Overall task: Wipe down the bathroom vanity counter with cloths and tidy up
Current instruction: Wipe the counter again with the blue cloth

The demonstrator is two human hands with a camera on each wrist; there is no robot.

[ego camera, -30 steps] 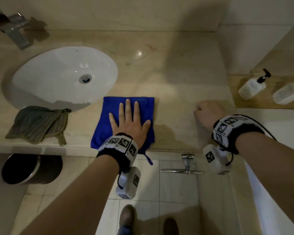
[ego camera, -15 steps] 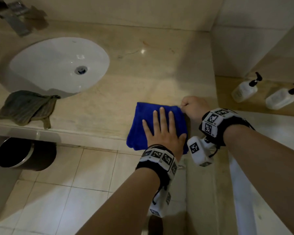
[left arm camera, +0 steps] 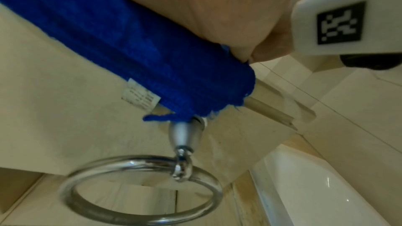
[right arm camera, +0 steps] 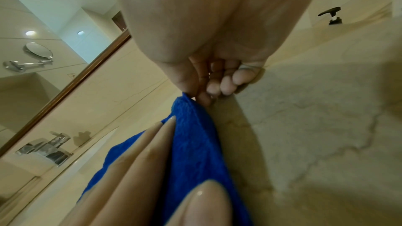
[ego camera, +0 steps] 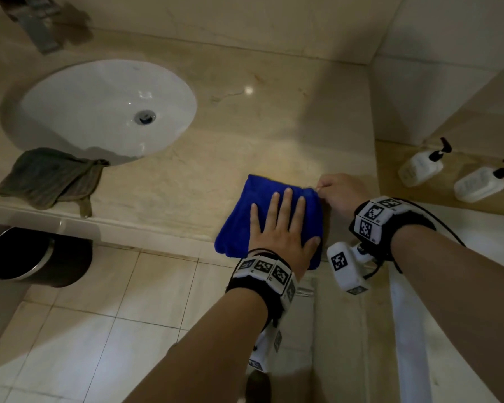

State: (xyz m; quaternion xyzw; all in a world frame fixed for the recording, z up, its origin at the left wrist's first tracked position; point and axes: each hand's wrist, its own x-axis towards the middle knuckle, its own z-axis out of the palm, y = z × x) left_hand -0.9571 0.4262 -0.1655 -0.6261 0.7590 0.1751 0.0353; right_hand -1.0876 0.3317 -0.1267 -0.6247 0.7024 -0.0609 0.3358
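A white oval basin [ego camera: 108,109] is sunk into beige marble. Behind the basin, a chrome faucet [ego camera: 38,24] juts from the beige wall [ego camera: 245,21]. Below and left of the basin, a dark round bin [ego camera: 38,257] stands on the pale tiled floor [ego camera: 99,330]. Far right of the basin, two white pump bottles [ego camera: 422,165] sit on a lower ledge beside a white wall [ego camera: 437,68]. Under the front edge, right of the basin, hangs a chrome towel ring [left arm camera: 139,190]. A wood-framed mirror [right arm camera: 43,23] above the basin reflects ceiling spotlights.
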